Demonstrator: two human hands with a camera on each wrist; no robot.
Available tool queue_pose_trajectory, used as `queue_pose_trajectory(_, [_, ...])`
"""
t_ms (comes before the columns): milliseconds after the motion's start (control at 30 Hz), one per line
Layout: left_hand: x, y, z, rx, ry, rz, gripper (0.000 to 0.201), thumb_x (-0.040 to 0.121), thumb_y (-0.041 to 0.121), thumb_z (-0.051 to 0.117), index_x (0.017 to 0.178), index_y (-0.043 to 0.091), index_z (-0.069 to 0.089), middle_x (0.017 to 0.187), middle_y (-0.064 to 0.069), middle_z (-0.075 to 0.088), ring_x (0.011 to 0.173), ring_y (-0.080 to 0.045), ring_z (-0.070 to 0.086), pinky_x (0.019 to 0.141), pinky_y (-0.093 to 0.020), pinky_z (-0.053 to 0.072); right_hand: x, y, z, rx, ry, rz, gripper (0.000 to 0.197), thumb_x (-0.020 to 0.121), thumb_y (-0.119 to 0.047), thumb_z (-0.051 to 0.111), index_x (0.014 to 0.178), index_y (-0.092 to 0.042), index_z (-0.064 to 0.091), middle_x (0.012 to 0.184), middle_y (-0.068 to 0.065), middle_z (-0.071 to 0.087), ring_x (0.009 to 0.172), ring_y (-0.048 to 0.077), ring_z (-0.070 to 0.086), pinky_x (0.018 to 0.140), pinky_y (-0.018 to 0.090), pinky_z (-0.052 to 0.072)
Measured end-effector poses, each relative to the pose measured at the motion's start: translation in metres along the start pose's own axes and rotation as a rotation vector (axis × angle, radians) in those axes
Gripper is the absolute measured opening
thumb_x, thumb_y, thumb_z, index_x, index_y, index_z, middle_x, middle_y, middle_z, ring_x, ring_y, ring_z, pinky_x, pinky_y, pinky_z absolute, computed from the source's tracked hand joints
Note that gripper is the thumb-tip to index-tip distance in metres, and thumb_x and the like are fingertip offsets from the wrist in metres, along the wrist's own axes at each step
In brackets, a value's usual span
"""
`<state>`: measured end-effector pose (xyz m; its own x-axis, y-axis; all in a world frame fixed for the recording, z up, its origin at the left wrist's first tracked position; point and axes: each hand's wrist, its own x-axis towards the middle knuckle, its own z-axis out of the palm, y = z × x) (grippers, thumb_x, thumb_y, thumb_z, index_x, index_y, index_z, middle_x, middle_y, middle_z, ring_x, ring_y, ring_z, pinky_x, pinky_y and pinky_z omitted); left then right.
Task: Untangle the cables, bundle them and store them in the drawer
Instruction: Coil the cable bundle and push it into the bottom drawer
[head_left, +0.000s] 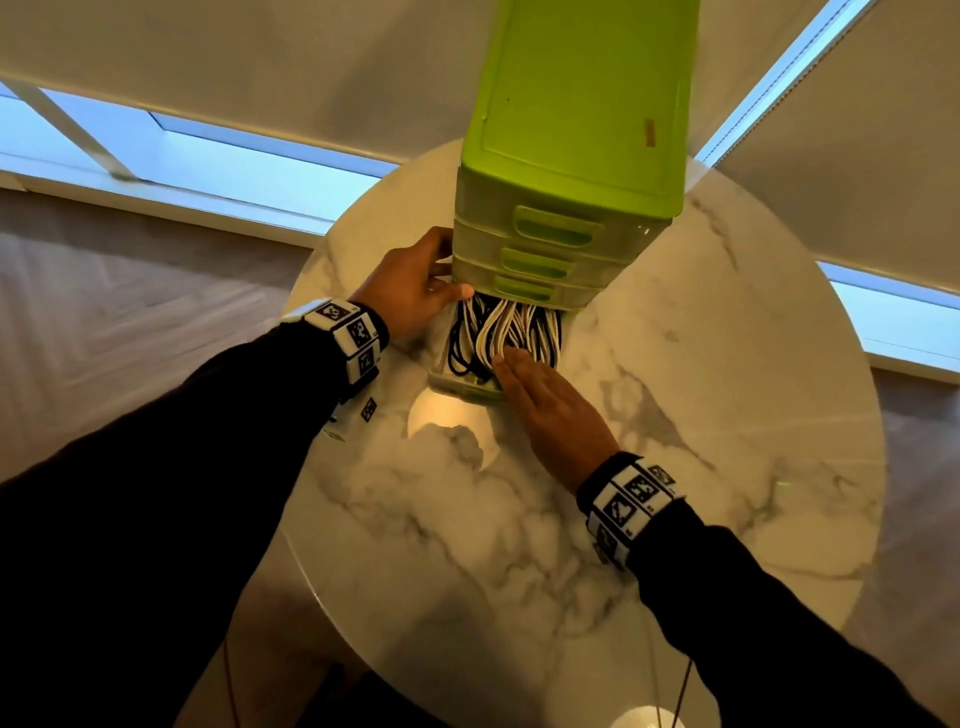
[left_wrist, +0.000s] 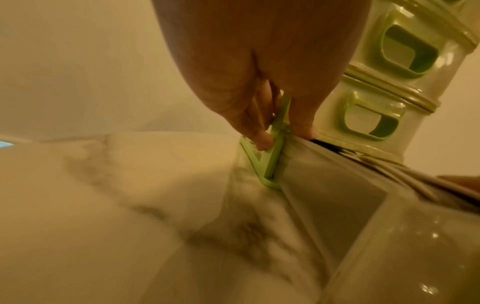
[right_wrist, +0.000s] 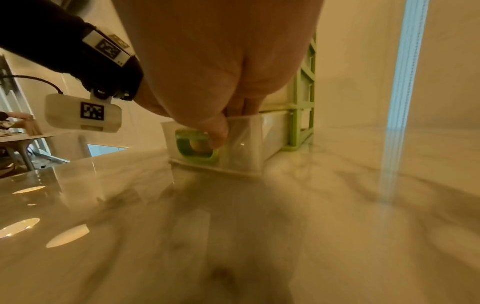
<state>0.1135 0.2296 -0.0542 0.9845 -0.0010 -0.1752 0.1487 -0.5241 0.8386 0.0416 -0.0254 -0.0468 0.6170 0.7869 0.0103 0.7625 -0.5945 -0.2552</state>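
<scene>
A lime-green drawer tower (head_left: 576, 104) stands at the far side of the round marble bench (head_left: 701, 415), and its bottom drawer (head_left: 452, 382) is pulled out toward the person. Inside that drawer lie the cables (head_left: 506, 330), black and white loops packed side by side, running from under the tower's front out to the drawer's near end.

The left hand (head_left: 410, 286) is at the tower's left front corner. From the left wrist view its fingers (left_wrist: 255, 131) curl down onto the green frame (left_wrist: 272, 160) at the side while the thumb presses at the drawer's upper edge, so the hand grips the tower's corner right where the open drawer leaves it.

The right hand (head_left: 545, 400) lies flat with its fingers straight and together, reaching over the drawer's near right corner; the fingertips (head_left: 506, 364) rest on the white cable loops. In the right wrist view the fingers go over the rim into the drawer and the thumb hangs down in front of the clear front panel, beside the green handle (right_wrist: 196, 149).

Three shut drawers (head_left: 540, 249) sit stacked above the open one, each with a green handle. Both arms wear dark sleeves (head_left: 156, 467) and wristbands (head_left: 353, 332) printed with black-and-white marker squares. Behind the bench, pale blinds (head_left: 260, 57) hang over the windows. Round light reflections (head_left: 447, 421) shine on the bench's glossy top just in front of the drawer.
</scene>
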Motion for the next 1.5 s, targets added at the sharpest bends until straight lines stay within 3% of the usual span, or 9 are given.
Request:
queue_pose_trajectory(267, [0.005,0.008,-0.008,0.079,-0.089,0.001,0.061,0.091,0.022,0.072,0.143,0.014,0.042,0.135,-0.005,0.064,0.118,-0.020,0.065,0.102,-0.038,0.050,0.053,0.038,-0.029,-0.026,-0.215,0.178,0.062,0.095,0.000,0.044,0.155,-0.006,0.029,0.153,0.024,0.040,0.131,0.045,0.049,0.105,0.048,0.043])
queue_pose_trajectory(467, [-0.009,0.016,0.005,0.019,-0.053,-0.048,0.084,0.081,0.040,0.081,0.144,0.017,0.031,0.146,-0.002,0.054,0.126,-0.015,0.055,0.099,-0.032,0.047,0.024,0.039,-0.003,-0.043,0.119,0.124,0.044,0.077,0.006,0.073,0.120,0.001,0.068,0.121,0.022,0.068,0.101,0.042,0.069,0.088,0.048,0.056])
queue_pose_trajectory(567, [-0.012,0.020,0.017,-0.028,-0.009,-0.095,0.103,0.064,0.045,0.092,0.141,0.019,0.028,0.143,0.000,0.054,0.122,-0.012,0.053,0.098,-0.032,0.046,0.014,0.045,0.007,0.051,0.219,0.123,0.039,0.077,0.008,0.069,0.115,0.002,0.070,0.124,0.021,0.067,0.107,0.042,0.066,0.095,0.049,0.053])
queue_pose_trajectory(867, [0.005,0.022,0.037,-0.055,0.134,-0.083,0.078,0.077,0.023,0.084,0.132,0.012,0.029,0.116,-0.006,0.064,0.099,-0.024,0.064,0.081,-0.038,0.053,0.007,0.050,-0.003,0.302,0.299,0.251,0.034,0.083,0.008,0.065,0.116,-0.001,0.066,0.126,0.017,0.064,0.116,0.036,0.063,0.102,0.042,0.051])
queue_pose_trajectory(967, [0.006,0.017,0.025,-0.155,0.043,-0.108,0.081,0.080,0.021,0.083,0.139,0.015,0.027,0.131,0.004,0.054,0.117,-0.020,0.060,0.094,-0.035,0.052,0.015,0.075,-0.020,0.527,0.308,0.609,0.072,0.079,-0.013,0.081,0.140,-0.008,0.042,0.143,0.010,0.045,0.127,0.024,0.049,0.107,0.035,0.044])
queue_pose_trajectory(1067, [-0.003,0.002,0.011,-0.196,-0.175,-0.071,0.107,0.072,0.024,0.090,0.149,0.020,0.016,0.154,0.002,0.039,0.139,-0.016,0.044,0.109,-0.029,0.042,0.034,0.107,-0.027,0.682,0.076,0.651,0.124,0.068,-0.029,0.092,0.159,-0.020,0.009,0.164,-0.001,0.023,0.144,0.011,0.031,0.116,0.031,0.032])
queue_pose_trajectory(1167, [-0.011,-0.008,0.009,-0.082,-0.215,-0.008,0.118,0.072,0.018,0.089,0.157,0.020,0.008,0.158,0.006,0.036,0.138,-0.001,0.039,0.105,-0.014,0.038,0.048,0.116,-0.029,0.674,-0.026,0.604,0.111,0.069,-0.030,0.092,0.156,-0.020,0.023,0.152,0.003,0.046,0.134,0.017,0.049,0.111,0.037,0.043])
queue_pose_trajectory(1300, [-0.007,-0.009,0.017,-0.005,0.029,-0.061,0.088,0.082,0.023,0.082,0.150,0.025,0.027,0.140,0.003,0.060,0.122,-0.006,0.058,0.104,-0.026,0.043,0.054,0.112,-0.025,0.705,0.153,0.621,0.080,0.072,-0.032,0.089,0.138,-0.014,0.048,0.128,0.006,0.067,0.110,0.017,0.066,0.096,0.030,0.054])
queue_pose_trajectory(1500, [-0.005,-0.015,0.028,0.012,0.192,-0.010,0.055,0.088,0.016,0.075,0.137,0.011,0.052,0.123,0.006,0.067,0.107,-0.001,0.064,0.095,-0.007,0.045,0.067,0.109,-0.018,0.665,0.253,0.687,0.056,0.081,-0.025,0.083,0.129,-0.014,0.056,0.115,0.007,0.073,0.100,0.022,0.070,0.088,0.029,0.055])
